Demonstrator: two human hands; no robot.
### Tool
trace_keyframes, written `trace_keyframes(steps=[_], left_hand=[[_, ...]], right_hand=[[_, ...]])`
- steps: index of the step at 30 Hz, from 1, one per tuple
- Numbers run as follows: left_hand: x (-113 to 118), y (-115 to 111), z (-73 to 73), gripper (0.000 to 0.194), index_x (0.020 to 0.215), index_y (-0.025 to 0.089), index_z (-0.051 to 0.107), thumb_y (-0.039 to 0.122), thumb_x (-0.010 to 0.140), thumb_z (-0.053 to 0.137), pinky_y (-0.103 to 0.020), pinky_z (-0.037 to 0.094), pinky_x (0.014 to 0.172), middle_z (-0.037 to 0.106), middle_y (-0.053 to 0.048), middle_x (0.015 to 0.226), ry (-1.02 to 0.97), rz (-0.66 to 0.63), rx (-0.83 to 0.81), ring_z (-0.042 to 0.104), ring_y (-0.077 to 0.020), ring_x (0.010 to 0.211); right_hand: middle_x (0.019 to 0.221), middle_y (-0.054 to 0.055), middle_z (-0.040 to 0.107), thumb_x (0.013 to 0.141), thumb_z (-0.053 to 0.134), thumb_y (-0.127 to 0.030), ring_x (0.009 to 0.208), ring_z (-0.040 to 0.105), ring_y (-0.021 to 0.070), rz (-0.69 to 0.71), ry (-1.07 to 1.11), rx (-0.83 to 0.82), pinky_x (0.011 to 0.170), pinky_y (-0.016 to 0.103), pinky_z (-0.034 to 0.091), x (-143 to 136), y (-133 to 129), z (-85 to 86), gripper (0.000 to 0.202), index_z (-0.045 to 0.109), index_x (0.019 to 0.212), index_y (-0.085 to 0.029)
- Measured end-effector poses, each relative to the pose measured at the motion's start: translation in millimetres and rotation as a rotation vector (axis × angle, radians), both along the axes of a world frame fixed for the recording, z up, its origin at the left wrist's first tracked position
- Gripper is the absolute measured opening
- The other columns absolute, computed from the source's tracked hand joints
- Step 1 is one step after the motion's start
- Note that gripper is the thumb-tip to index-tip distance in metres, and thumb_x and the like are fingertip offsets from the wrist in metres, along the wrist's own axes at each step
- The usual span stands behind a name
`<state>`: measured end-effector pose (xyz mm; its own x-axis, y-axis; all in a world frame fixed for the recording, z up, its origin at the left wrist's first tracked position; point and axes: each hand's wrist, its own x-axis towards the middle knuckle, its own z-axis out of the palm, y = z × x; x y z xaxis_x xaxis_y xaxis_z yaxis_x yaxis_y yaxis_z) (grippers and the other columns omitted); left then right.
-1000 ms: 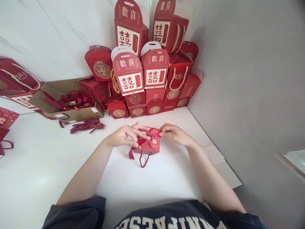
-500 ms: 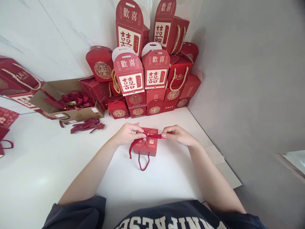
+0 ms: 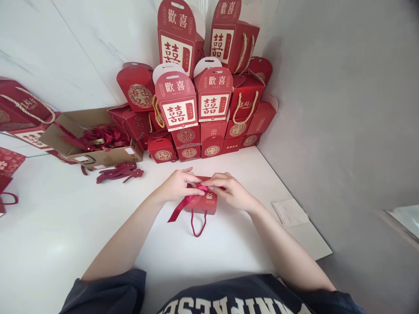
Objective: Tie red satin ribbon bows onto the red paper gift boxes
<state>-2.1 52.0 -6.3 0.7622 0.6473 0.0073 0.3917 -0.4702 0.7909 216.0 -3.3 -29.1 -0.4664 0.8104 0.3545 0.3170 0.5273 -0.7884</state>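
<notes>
A small red gift box (image 3: 211, 206) with white characters sits on the white table in front of me. Its dark red cord handle (image 3: 198, 234) droops toward me onto the table. Over the box top, my left hand (image 3: 180, 185) pinches a red ribbon (image 3: 178, 210), one tail of which hangs out past the box's left side. My right hand (image 3: 231, 189) is closed on the same ribbon from the right, its fingertips almost meeting those of the left. The fingers partly hide the ribbon's middle and the box top.
Stacked red gift boxes (image 3: 214, 107) stand against the wall behind. At the left, a cardboard carton (image 3: 121, 158) holds red ribbon pieces, with more ribbon pieces (image 3: 119, 173) lying before it. A folded pale cloth or paper (image 3: 290, 212) lies near the table's right edge.
My right hand has moved left, from the box's right side to close beside my left hand. The ribbon's left tail now swings further out to the left.
</notes>
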Motion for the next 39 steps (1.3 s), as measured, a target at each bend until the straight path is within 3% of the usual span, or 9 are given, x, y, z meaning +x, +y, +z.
trace_keyframes(steps=[4,8,13,20,25,27,31,34,39], left_hand=[[0.5,-0.5,0.7,0.021,0.087,0.024,0.076,0.04,0.084,0.064,-0.048,0.015,0.12,0.076,0.002,0.086,0.008,-0.007,-0.003,0.068,-0.0143,0.08],[0.8,-2.5,-1.1,0.02,0.084,0.024,0.076,0.04,0.085,0.063,-0.048,0.016,0.12,0.073,0.003,0.078,0.015,0.036,0.048,0.065,-0.0125,0.074],[2.2,-5.9,0.1,0.02,0.083,0.025,0.075,0.042,0.083,0.065,-0.05,0.013,0.12,0.068,0.004,0.07,0.058,0.075,0.106,0.061,-0.0108,0.065],[5.9,-12.0,7.0,0.017,0.084,0.02,0.056,0.034,0.081,0.066,-0.054,0.005,0.119,0.075,0.004,0.077,0.006,0.11,0.029,0.067,-0.0128,0.066],[6.3,-13.8,8.8,0.02,0.077,0.02,0.049,0.032,0.082,0.064,-0.052,0.011,0.119,0.065,0.009,0.061,0.037,0.107,0.103,0.055,-0.0077,0.051],[5.4,-13.9,9.7,0.023,0.077,0.02,0.049,0.035,0.082,0.065,-0.052,0.02,0.116,0.062,0.009,0.061,0.048,0.101,0.083,0.053,-0.0075,0.052],[2.8,-13.2,12.2,0.03,0.078,0.018,0.05,0.043,0.081,0.065,-0.036,0.05,0.081,0.061,0.002,0.072,0.004,0.112,-0.118,0.059,-0.0121,0.065],[1.5,-12.1,12.5,0.032,0.078,0.017,0.052,0.044,0.079,0.068,-0.027,0.048,0.066,0.059,-0.001,0.079,-0.043,0.115,-0.212,0.061,-0.0139,0.072],[-0.3,-10.8,10.3,0.028,0.078,0.017,0.051,0.039,0.08,0.068,-0.026,0.048,0.068,0.061,0.0,0.077,-0.044,0.097,-0.224,0.063,-0.0142,0.074]], right_hand=[[0.087,0.002,0.065,0.096,0.049,-0.02,0.085,0.059,0.0166,-0.083,-0.129,0.1,0.088,0.038,0.038,-5.3,-4.0,-0.1,0.027,0.066,0.116,-0.028],[0.096,0.004,0.065,0.094,0.054,-0.027,0.091,0.059,0.0189,-0.139,-0.034,0.06,0.09,0.038,0.04,-5.9,-5.8,3.6,0.022,0.064,0.114,-0.027],[0.089,0.004,0.067,0.091,0.059,-0.031,0.088,0.058,0.0206,-0.261,0.028,0.025,0.085,0.037,0.042,-8.7,-2.5,-1.7,0.01,0.066,0.089,-0.024],[0.081,0.003,0.067,0.089,0.059,-0.029,0.079,0.058,0.0195,-0.262,0.012,0.027,0.082,0.038,0.042,-12.6,-2.9,-3.6,0.011,0.066,0.082,-0.023],[0.078,0.003,0.065,0.087,0.06,-0.024,0.078,0.057,0.0194,-0.279,0.0,0.044,0.08,0.037,0.042,-14.7,-3.7,-3.8,0.009,0.064,0.079,-0.023],[0.077,0.003,0.064,0.084,0.06,-0.02,0.076,0.057,0.019,-0.294,0.036,0.042,0.079,0.036,0.043,-14.5,-3.7,-5.3,0.009,0.061,0.076,-0.022],[0.08,0.003,0.061,0.084,0.056,-0.017,0.077,0.058,0.0183,-0.322,0.131,0.011,0.079,0.034,0.045,-9.3,-2.9,-6.0,0.009,0.057,0.076,-0.022],[0.089,0.004,0.064,0.088,0.053,-0.02,0.088,0.06,0.0197,-0.27,0.157,-0.014,0.086,0.036,0.045,-5.0,-1.7,-6.0,0.008,0.06,0.085,-0.022],[0.12,0.008,0.062,0.085,0.065,-0.032,0.116,0.055,0.0224,-0.141,0.196,-0.116,0.103,0.041,0.04,-8.4,0.9,-16.6,0.021,0.062,0.105,-0.025]])
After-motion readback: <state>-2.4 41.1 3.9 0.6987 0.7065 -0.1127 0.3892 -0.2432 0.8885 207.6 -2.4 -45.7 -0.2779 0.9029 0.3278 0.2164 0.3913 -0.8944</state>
